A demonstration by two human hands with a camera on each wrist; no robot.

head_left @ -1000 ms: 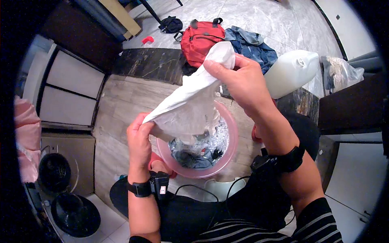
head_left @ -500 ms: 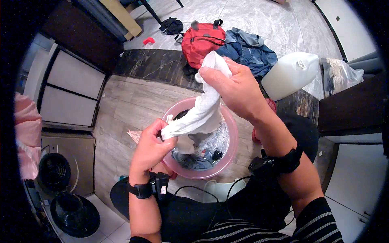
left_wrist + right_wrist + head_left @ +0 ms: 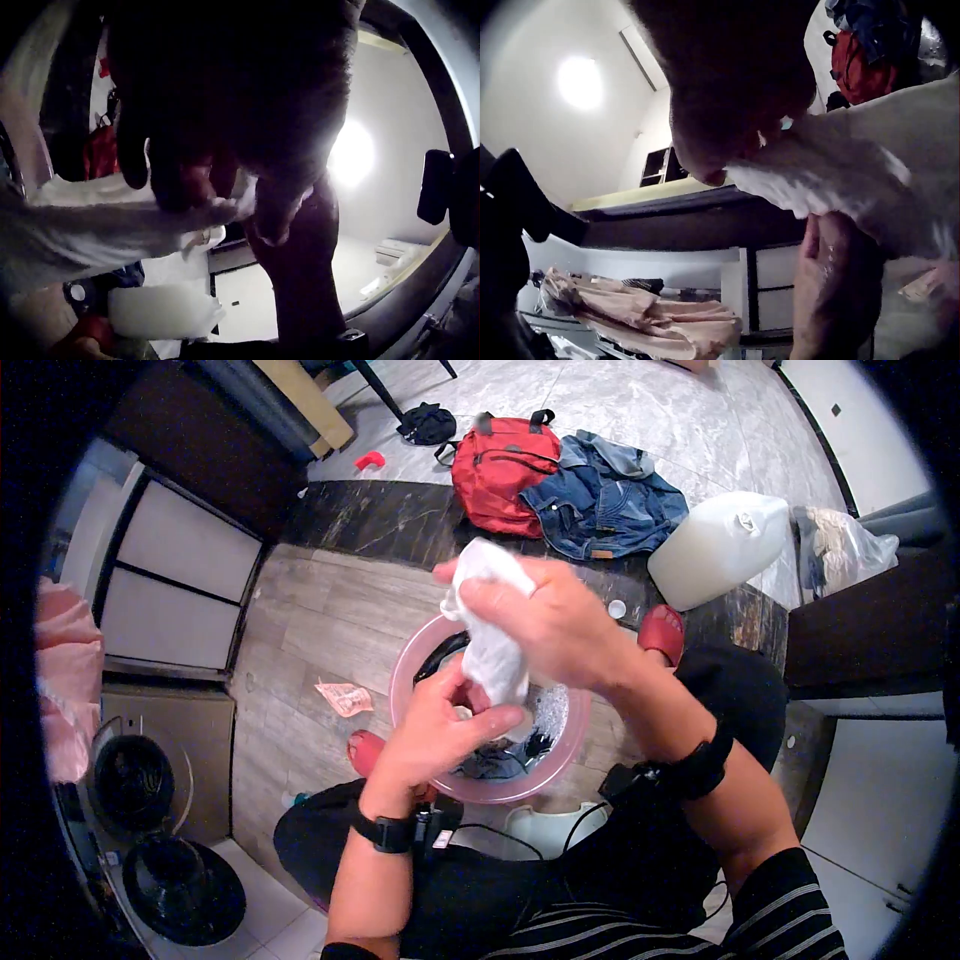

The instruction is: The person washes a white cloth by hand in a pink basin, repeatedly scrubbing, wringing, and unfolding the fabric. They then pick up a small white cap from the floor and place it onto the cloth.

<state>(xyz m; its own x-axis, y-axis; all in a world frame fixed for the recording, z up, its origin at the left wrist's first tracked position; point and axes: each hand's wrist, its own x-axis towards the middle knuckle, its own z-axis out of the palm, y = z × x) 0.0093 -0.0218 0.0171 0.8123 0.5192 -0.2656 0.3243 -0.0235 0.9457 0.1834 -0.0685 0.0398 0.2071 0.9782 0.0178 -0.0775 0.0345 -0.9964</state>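
A wet white cloth (image 3: 497, 665), bunched into a narrow upright bundle, is held over the pink basin (image 3: 400, 670). My right hand (image 3: 565, 625) grips its upper part, thumb across the front. Lower down, my left hand (image 3: 440, 730) holds the bottom end between thumb and fingers. In the left wrist view the cloth (image 3: 90, 236) stretches sideways from the fingers, and the hand itself is in dark shadow. The right wrist view has the cloth (image 3: 885, 150) between both hands. Below, suds (image 3: 552, 712) and dark garments (image 3: 490, 765) fill the basin, partly hidden by my hands.
Beyond the basin lie a red backpack (image 3: 500, 475), a denim garment (image 3: 615, 505) and a large whitish jug (image 3: 720, 550). A white cap (image 3: 617, 609) is near the jug. An orange-white packet (image 3: 345, 698) lies left of the basin; a pale bucket (image 3: 550, 828) stands between my legs.
The cloth was stretched diagonally between my hands and is now gathered and more upright. My left hand moved right, my right hand left and down, so they are closer together.
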